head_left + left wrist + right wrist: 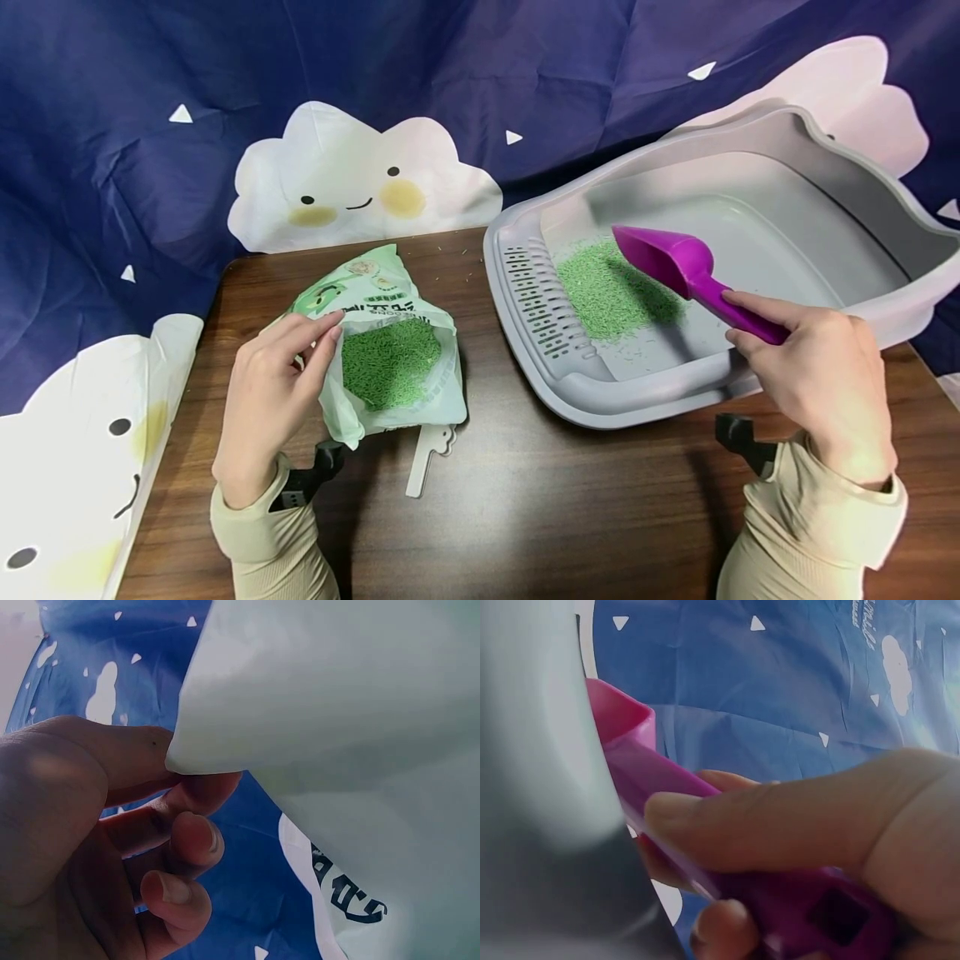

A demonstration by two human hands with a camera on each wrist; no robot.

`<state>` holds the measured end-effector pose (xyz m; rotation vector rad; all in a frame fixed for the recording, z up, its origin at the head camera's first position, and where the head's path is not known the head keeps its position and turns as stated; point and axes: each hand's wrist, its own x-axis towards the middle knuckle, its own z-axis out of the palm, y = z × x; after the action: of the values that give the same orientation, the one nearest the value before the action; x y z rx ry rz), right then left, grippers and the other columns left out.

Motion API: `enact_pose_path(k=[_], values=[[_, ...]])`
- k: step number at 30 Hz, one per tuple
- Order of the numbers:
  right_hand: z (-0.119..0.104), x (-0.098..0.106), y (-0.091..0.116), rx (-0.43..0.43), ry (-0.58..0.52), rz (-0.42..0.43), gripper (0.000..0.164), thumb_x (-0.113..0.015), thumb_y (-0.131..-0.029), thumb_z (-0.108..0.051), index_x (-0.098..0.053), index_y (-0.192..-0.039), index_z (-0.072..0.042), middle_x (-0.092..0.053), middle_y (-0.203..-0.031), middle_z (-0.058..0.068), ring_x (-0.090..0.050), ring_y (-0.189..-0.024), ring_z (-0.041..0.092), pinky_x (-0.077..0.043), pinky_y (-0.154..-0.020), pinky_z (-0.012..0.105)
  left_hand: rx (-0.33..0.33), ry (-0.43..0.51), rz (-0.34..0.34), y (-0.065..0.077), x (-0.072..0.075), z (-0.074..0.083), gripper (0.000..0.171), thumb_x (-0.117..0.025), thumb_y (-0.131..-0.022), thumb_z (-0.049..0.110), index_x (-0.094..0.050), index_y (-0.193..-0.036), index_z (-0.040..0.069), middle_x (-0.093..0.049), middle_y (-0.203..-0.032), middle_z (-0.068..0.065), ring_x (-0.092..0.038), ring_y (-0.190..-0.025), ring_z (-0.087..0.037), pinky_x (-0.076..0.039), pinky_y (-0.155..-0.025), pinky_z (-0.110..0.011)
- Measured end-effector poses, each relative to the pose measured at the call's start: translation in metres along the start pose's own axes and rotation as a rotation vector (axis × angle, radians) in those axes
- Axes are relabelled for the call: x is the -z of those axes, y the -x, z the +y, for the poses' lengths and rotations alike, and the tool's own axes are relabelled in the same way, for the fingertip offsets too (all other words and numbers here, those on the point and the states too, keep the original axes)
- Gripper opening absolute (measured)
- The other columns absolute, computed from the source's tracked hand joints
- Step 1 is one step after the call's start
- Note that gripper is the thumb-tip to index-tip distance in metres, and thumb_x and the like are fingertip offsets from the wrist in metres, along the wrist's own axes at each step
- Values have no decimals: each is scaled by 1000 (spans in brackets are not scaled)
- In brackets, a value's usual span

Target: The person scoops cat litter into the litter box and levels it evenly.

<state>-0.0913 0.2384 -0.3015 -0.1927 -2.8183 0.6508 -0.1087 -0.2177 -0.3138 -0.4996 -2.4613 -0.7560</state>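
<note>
My right hand (821,375) grips the handle of a purple scoop (667,254), held above the grey litter box (795,242). In the right wrist view the thumb lies along the scoop's handle (780,900). Below the scoop, green litter pellets (611,292) are spread on the box floor near its slotted end. To the left, an opened pale green bag (450,392) of the same pellets lies on the table. My left hand (273,383) pinches the bag's edge between thumb and fingers; the left wrist view shows the bag's corner (210,742) in that pinch.
A small white piece with a wavy end (423,467) sticks out from under the bag. The brown wooden table (495,508) carries everything. Behind it hangs a dark blue cloth (405,58) with white clouds. A few stray bits lie behind the bag.
</note>
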Motion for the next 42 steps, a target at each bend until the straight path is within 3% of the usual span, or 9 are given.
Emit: enact_pose_path(k=[6, 14, 17, 21, 27, 32, 34, 37, 42], values=[[2, 0, 1, 9, -17, 73, 38, -74, -80, -12, -71, -118, -14, -70, -85, 26, -47, -54, 23, -25, -52, 25, 1, -3, -5, 0, 0, 1, 19, -66, -87, 4, -75, -104, 3, -62, -72, 1, -37, -55, -2, -31, -51, -15], [3, 0, 0, 16, -67, 111, 38, -76, -80, -14, -71, -117, -14, -70, -87, 24, -32, -53, -8, -26, -52, 21, 4, 2, -11, 0, 0, 2, 20, -66, -87, 5, -74, -106, 3, -62, -71, 1, -40, -56, -2, -32, -52, -15], [2, 0, 1, 9, -134, 113, 38, -78, -80, -16, -72, -117, -15, -72, -80, -12, -35, -56, -11, -28, -53, 18, 4, -3, -17, 1, 0, 2, 21, -67, -87, 5, -74, -106, 4, -62, -71, 1, -43, -57, -2, -32, -53, -15], [0, -1, 1, 17, -252, 94, 41, -79, -80, -16, -70, -120, -14, -46, -78, -47, -42, -62, -6, -31, -55, 14, 4, -15, -26, 2, 1, 2, 22, -68, -86, 6, -74, -107, 5, -60, -69, 3, -46, -58, -3, -33, -53, -15], [-7, -2, 0, 0, -442, 30, 39, -74, -85, -16, -67, -123, -12, -61, -82, -29, -50, -63, 2, -37, -54, 16, 14, -31, -62, 2, 2, 1, 24, -68, -86, 7, -73, -110, 6, -59, -70, 4, -46, -58, -5, -34, -55, -15], [-17, -6, 0, -34, -1021, -178, 34, -64, -92, -7, -60, -124, 1, -72, -90, -1, -53, -54, 8, -39, -43, 24, 21, -49, -101, 3, 3, 1, 26, -68, -86, 6, -72, -112, 7, -59, -72, 5, -48, -59, -5, -35, -57, -14], [-25, -10, 2, -35, -1193, -246, 35, -60, -94, -6, -56, -126, 4, -71, -97, 6, -54, -56, 9, -40, -43, 24, 24, -57, -118, 3, 4, 0, 27, -67, -86, 6, -72, -113, 8, -57, -72, 6, -48, -59, -4, -34, -56, -14], [-41, -18, 7, -1, -1229, -330, 38, -56, -97, -8, -49, -133, 2, -69, -104, 7, -52, -57, 9, -40, -43, 25, 22, -58, -133, 4, 4, 0, 28, -67, -86, 5, -72, -113, 9, -56, -72, 8, -46, -58, -4, -33, -55, -14], [-70, -34, 17, 58, -1047, -427, 45, -54, -98, -11, -41, -141, -8, -66, -109, 3, -52, -58, 11, -44, -45, 27, 0, -72, -141, 5, 7, -1, 29, -69, -85, 4, -71, -114, 8, -57, -74, 6, -45, -58, -5, -32, -56, -13]])
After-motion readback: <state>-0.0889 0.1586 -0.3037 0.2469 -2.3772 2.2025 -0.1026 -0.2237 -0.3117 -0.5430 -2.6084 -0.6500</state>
